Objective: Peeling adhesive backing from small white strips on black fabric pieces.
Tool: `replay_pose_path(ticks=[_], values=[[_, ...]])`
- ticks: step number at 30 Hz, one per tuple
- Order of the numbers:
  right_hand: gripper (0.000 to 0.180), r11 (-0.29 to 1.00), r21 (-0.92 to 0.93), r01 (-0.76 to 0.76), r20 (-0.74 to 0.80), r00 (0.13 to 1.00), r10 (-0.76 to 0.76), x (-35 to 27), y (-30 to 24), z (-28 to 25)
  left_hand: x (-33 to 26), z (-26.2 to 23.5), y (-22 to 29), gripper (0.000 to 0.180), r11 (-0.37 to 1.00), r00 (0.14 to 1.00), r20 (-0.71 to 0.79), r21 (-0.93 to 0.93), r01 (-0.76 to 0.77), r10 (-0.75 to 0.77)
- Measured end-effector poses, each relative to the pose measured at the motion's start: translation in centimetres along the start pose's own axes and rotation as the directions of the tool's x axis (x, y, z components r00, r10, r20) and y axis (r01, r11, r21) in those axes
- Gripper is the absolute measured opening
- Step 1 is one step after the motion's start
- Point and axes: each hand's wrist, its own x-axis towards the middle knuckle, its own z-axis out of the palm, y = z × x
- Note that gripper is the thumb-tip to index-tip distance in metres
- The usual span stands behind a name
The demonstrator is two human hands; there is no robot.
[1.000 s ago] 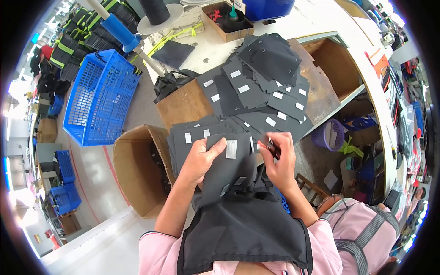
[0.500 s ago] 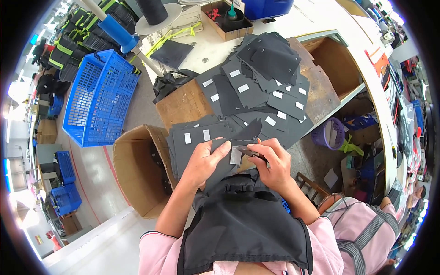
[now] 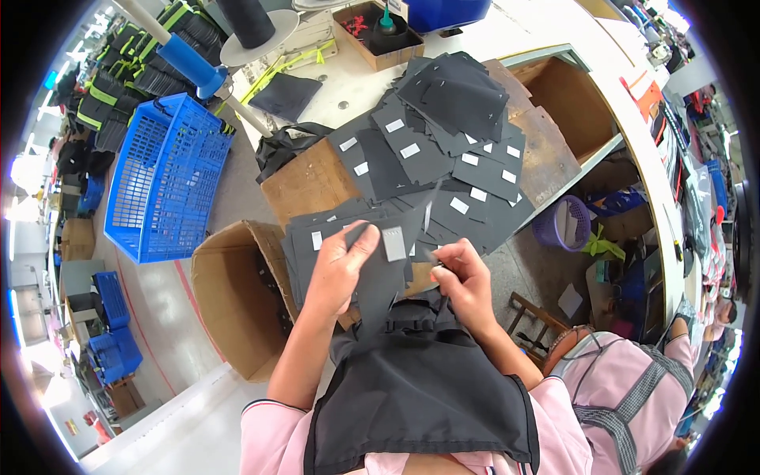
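My left hand (image 3: 336,271) pinches a black fabric piece (image 3: 378,279) between thumb and fingers, its far end standing up blurred. A pale label (image 3: 393,244) sits on that piece, just right of my thumb. Closed around small dark thread snips (image 3: 434,258), my right hand (image 3: 467,279) is a little right of the fabric, apart from it; my fingers mostly hide the tool. Beyond my hands lie overlapping black fabric pieces (image 3: 423,162), many bearing white labels. Another labelled stack (image 3: 301,257) lies beside my left hand.
An open cardboard box (image 3: 229,317) stands left of my lap, with a blue plastic crate (image 3: 162,182) beyond. A wooden board (image 3: 305,186) bears the pieces. A purple basket (image 3: 546,229) is at the right, below the white table (image 3: 546,28). Another person (image 3: 625,380) sits close on my right.
My right hand with the snips has drawn back from the label and now sits lower. My left hand has tilted the fabric piece, turning its labelled face more into sight.
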Motion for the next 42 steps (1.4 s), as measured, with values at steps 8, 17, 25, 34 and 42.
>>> replay_pose_path(ticks=[8,17,25,34,42], values=[[0.045,0.589,0.574,-0.568,0.303,0.816,0.492,1.0,0.8,-0.3,-0.6,-0.9,-1.4,0.033,0.951,0.992,0.066,-0.299,-0.086,0.111],[0.016,0.945,0.163,-0.282,0.147,0.955,0.259,4.5,-3.1,-3.2,0.9,-7.2,-4.4,0.098,0.562,0.853,0.447,-0.793,0.237,0.271],[0.016,0.923,-0.385,0.005,0.245,0.965,0.097,5.8,-6.0,-3.6,4.7,-4.1,4.1,0.070,0.788,0.794,0.564,0.585,-0.192,-0.226],[0.014,0.928,-0.367,0.057,0.324,0.943,0.070,5.4,-5.2,-2.6,2.9,0.4,1.6,0.040,0.876,0.850,0.513,0.457,-0.151,-0.121],[0.033,0.471,-0.755,0.457,0.176,0.832,-0.526,1.1,-4.4,-1.3,1.7,-0.4,-0.9,0.018,0.974,0.968,0.217,0.211,0.082,-0.128]])
